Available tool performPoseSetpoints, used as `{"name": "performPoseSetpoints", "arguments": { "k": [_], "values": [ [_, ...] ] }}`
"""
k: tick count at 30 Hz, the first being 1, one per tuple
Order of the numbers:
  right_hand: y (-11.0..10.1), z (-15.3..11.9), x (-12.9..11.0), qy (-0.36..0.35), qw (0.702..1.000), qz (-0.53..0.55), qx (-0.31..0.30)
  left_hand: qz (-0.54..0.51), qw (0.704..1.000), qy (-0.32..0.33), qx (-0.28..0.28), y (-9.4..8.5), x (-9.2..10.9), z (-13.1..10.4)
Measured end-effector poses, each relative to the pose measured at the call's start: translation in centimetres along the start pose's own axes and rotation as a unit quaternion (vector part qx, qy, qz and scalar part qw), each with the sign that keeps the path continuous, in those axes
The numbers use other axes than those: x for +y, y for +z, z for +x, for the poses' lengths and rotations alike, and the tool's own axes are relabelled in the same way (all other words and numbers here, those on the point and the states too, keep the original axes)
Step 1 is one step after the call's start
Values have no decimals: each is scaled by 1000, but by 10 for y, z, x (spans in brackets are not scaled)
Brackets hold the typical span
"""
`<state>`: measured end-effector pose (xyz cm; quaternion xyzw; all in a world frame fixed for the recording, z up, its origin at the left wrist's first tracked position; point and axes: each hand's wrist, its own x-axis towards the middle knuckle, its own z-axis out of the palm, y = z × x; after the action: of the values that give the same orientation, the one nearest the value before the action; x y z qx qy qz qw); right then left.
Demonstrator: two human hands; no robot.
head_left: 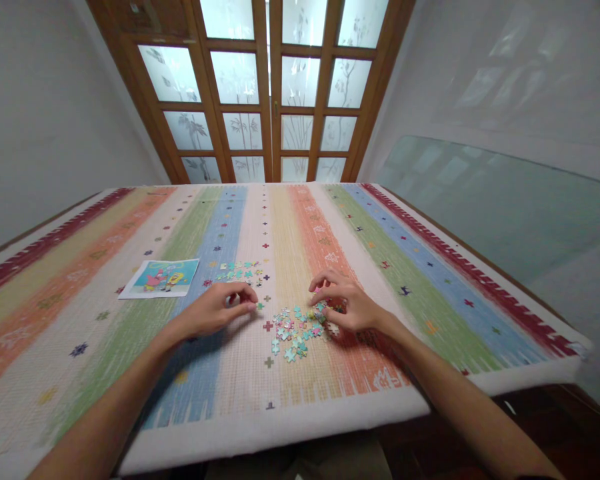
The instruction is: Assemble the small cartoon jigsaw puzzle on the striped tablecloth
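Note:
A loose pile of jigsaw puzzle pieces, mostly teal with some pink and yellow, lies on the striped cloth. My left hand is just left of the pile, thumb and forefinger pinched on a small greenish puzzle piece. Over the right side of the pile, my right hand curves with fingers apart, its fingertips close to the pieces; part of the pile is hidden beneath it. Beyond my left hand, a separate group of teal pieces lies spread on the cloth.
A picture sheet with two cartoon figures, one pink and one yellow, lies to the left. The striped cloth covers the table, whose front edge is near me. Wooden doors with glass panes stand behind; a glass sheet leans at right.

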<state>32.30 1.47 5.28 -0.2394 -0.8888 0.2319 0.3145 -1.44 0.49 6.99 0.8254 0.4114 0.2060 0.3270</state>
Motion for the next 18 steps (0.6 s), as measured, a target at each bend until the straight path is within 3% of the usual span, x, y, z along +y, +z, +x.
{"name": "performPoseSetpoints", "arguments": {
  "k": [3, 7, 18],
  "values": [
    [0, 0, -1, 16, 1000, -7, -8, 52, 994, -92, -11, -30, -18, -6],
    [-1, 0, 0, 9, 1000, -4, 11, 86, 983, -161, -32, -50, -33, -14],
    [-5, -1, -1, 10, 1000, -14, -20, 146, 969, -200, -21, -52, -36, -15]
  ]
}}
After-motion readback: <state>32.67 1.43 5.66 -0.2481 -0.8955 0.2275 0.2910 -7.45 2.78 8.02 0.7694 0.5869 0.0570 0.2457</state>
